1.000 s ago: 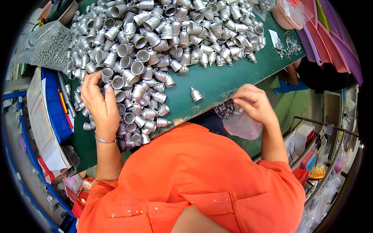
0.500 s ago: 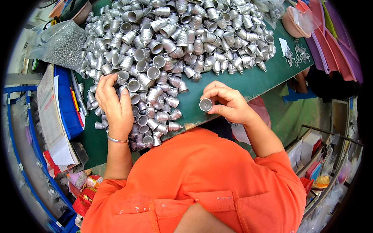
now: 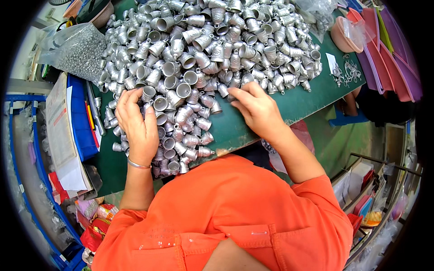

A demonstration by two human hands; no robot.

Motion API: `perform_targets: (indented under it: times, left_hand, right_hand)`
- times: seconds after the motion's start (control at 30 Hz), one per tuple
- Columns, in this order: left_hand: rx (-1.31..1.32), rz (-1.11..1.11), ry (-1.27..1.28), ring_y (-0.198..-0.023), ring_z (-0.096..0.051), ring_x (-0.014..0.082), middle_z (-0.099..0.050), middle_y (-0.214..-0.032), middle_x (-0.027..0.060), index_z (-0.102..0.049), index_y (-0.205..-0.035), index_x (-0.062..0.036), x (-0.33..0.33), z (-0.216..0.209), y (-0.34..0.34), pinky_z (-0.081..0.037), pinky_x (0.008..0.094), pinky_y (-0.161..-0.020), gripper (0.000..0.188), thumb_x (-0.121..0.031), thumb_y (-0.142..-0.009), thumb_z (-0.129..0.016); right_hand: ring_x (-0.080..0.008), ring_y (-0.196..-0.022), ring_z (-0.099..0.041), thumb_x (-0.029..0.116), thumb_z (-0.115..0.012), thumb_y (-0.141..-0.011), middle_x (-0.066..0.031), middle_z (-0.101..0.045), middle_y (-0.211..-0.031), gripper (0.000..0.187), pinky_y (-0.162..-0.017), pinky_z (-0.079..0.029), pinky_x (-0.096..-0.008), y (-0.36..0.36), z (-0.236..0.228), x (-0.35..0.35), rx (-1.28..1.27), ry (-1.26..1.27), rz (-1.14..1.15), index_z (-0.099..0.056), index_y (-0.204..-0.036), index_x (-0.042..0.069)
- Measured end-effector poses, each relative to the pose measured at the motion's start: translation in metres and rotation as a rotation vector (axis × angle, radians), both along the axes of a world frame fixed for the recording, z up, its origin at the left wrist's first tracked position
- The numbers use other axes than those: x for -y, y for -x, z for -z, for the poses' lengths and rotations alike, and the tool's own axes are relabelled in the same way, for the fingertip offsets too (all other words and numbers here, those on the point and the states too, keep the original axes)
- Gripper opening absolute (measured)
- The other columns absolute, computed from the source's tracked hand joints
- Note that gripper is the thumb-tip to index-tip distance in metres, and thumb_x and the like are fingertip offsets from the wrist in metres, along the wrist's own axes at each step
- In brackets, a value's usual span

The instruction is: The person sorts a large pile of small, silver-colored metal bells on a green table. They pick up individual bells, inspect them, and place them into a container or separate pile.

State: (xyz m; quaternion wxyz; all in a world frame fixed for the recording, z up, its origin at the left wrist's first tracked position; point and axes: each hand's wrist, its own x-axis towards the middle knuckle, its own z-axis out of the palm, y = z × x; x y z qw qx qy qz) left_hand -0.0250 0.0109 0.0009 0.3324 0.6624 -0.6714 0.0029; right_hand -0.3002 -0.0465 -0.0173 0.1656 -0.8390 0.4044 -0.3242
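Note:
Many small silver metal bells (image 3: 217, 54) lie heaped on the green table, some showing their hollow mouths. My left hand (image 3: 135, 124), with a bangle at its wrist, rests on the left side of the heap. Its fingers are bent but apart from the thumb, and a bell (image 3: 148, 93) sits mouth up beside the fingertips. At the near right edge of the heap is my right hand (image 3: 258, 110), thumb and forefinger apart, no bell visible between them. Its fingertips reach a bell (image 3: 223, 90) lying on its side; the palm side is hidden.
A clear bag of small silver beads (image 3: 77, 52) leans at the far left, above a blue tray (image 3: 83, 124) with pens and papers. To the right are a pink bowl (image 3: 346, 36), small metal loops (image 3: 348, 70) and pink and purple bins (image 3: 384, 49). Someone sits beyond the table's right edge.
My right hand has moved up and left to the edge of the heap; the bell it held upright is no longer seen in it. My left hand stays nearly still. The view has shifted slightly.

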Motion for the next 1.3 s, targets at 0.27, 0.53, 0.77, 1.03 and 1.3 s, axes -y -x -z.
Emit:
perform_targets:
  times: [0.27, 0.53, 0.77, 1.03, 1.3]
  left_hand:
    - [0.0, -0.007, -0.003, -0.126, -0.036, 0.0358, -0.045, -0.128, 0.0179, -0.05, -0.123, -0.0002, 0.001, 0.0, 0.001, -0.024, 0.0463, -0.107, 0.041, -0.008, -0.083, -0.053]
    - [-0.005, 0.012, 0.002, -0.126, -0.036, 0.0353, -0.045, -0.129, 0.0177, -0.05, -0.124, -0.0007, 0.0, 0.002, -0.001, -0.024, 0.0461, -0.107, 0.04, -0.008, -0.085, -0.052]
    - [0.005, 0.01, -0.007, -0.125, -0.037, 0.0353, -0.046, -0.128, 0.0179, -0.05, -0.124, -0.0001, 0.0, 0.001, -0.002, -0.024, 0.0459, -0.107, 0.04, -0.009, -0.084, -0.053]
    - [0.002, 0.005, -0.007, -0.125, -0.037, 0.0359, -0.046, -0.128, 0.0179, -0.05, -0.123, 0.0005, 0.0, 0.0, -0.001, -0.024, 0.0465, -0.107, 0.04, -0.008, -0.084, -0.053]
    - [0.015, 0.004, -0.004, -0.127, -0.035, 0.0369, -0.045, -0.129, 0.0179, -0.049, -0.124, 0.0002, -0.001, -0.001, 0.001, -0.023, 0.047, -0.108, 0.041, -0.008, -0.084, -0.053]
  right_hand:
    - [-0.0312, -0.081, -0.061, 0.005, -0.071, -0.073, -0.011, -0.059, -0.082, 0.021, -0.067, -0.05, -0.0401, 0.017, 0.006, -0.01, -0.044, -0.088, 0.06, -0.056, -0.089, 0.006]
    - [-0.0125, -0.094, -0.054, -0.004, -0.076, -0.068, -0.0033, -0.057, -0.104, 0.038, -0.078, -0.044, -0.0248, 0.033, 0.006, -0.017, 0.589, -0.648, -0.141, -0.07, -0.104, 0.006]
    - [-0.0168, -0.083, -0.06, 0.021, -0.063, -0.086, -0.0163, -0.059, -0.111, 0.048, -0.059, -0.046, -0.0238, 0.046, 0.019, -0.014, 1.174, -1.28, -0.506, -0.053, -0.125, -0.005]
    - [-0.0167, -0.067, -0.061, 0.004, -0.068, -0.083, -0.0089, -0.063, -0.089, 0.015, -0.053, -0.048, -0.0292, 0.045, -0.007, 0.017, 0.581, -0.6, -0.103, -0.063, -0.097, 0.004]
    - [-0.029, -0.073, -0.06, 0.014, -0.074, -0.075, -0.007, -0.056, -0.085, 0.022, -0.062, -0.05, -0.0396, 0.013, -0.001, 0.022, -0.004, 0.093, 0.216, -0.064, -0.094, 0.009]
